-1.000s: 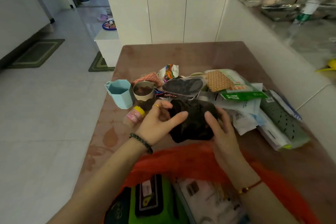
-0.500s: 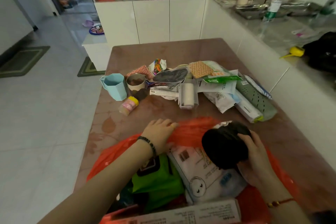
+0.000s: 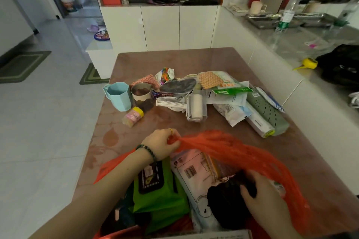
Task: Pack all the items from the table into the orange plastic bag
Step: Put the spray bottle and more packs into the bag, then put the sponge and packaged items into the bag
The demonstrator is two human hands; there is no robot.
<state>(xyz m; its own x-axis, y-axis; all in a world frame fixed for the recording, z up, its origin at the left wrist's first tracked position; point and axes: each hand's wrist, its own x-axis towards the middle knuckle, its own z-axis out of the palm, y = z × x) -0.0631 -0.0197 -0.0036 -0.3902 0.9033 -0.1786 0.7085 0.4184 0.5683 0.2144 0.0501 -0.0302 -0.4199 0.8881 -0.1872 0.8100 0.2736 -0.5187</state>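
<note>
Brown table [image 3: 194, 60]; green pack [image 3: 161, 198] label unreadable, in orange bag [image 3: 242, 149].

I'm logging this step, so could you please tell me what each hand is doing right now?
Left hand: closed, pinching the orange plastic bag rim.
Right hand: closed on the dark bundle inside the bag.

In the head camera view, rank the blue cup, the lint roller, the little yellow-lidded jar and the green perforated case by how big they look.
1. green perforated case, clearly largest
2. blue cup and lint roller: look alike, not ranked
3. yellow-lidded jar, smallest
</note>
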